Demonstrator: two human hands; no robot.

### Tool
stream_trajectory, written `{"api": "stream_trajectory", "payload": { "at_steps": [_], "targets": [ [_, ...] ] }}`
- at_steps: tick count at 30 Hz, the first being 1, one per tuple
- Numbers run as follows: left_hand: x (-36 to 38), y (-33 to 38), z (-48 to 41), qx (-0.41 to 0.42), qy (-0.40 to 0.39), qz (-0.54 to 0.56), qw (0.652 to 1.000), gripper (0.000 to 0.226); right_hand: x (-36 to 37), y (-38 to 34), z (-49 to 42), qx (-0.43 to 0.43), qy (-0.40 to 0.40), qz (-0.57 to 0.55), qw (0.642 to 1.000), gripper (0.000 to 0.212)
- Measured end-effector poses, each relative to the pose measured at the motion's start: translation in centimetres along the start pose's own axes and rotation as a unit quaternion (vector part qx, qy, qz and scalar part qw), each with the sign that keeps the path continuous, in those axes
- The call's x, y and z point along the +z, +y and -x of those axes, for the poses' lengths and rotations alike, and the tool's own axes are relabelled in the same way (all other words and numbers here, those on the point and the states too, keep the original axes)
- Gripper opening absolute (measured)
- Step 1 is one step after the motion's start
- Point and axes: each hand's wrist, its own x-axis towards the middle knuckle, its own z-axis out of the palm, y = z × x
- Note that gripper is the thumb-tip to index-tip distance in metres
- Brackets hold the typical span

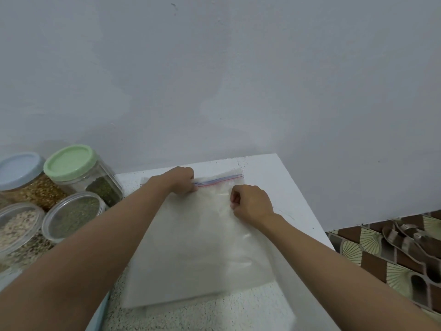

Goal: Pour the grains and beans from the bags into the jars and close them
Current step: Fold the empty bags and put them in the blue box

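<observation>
White speckled table (274, 187) against grey wall. Large clear zip-seal plastic bag (198, 247) flat on table centre, looks near empty; contents unclear. Four clear plastic jars at table's left, all filled: blue-lidded jar (21, 173) and green-lidded jar (71, 163) closed; two front lidless-looking jars (74, 216), (16, 225). Left hand (181, 179) grip pinching bag's red-blue zip strip (219, 180). Right hand (250, 204) grip curled shut on bag film. Judgement: pouring mostly done; remaining lids left.
</observation>
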Motion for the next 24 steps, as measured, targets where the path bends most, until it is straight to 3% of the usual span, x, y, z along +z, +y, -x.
{"api": "stream_trajectory", "payload": {
  "at_steps": [3, 8, 11, 15, 20, 24],
  "targets": [
    [0.3, 0.4, 0.5, 0.015, 0.005, -0.011, 1.0, 0.036, 0.1, 0.1, -0.1, 0.002, 0.002, -0.002, 1.0, 0.013],
    [0.0, -0.1, 1.8, 0.053, 0.042, 0.001, 0.998, 0.017, 0.7, 0.6, 0.6, -0.03, 0.044, -0.004, 0.999, 0.015],
    [-0.5, -0.6, 2.8, 0.083, 0.084, 0.025, 0.993, 0.013, 1.6, 1.4, 1.5, -0.076, 0.101, -0.024, 0.992, 0.006],
    [-0.8, -0.9, 3.9, 0.106, 0.129, 0.043, 0.985, 0.011, 1.5, 2.5, 2.6, -0.084, 0.096, -0.085, 0.988, 0.009],
    [-1.3, -0.3, 5.6, 0.13, 0.182, 0.046, 0.974, 0.009, 0.8, 3.9, 5.0, -0.109, 0.126, -0.207, 0.964, 0.029],
    [-1.5, 0.0, 7.0, 0.146, 0.206, 0.039, 0.967, 0.01, 0.5, 4.0, 5.4, -0.053, 0.168, -0.229, 0.957, 0.045]
  ]
}}
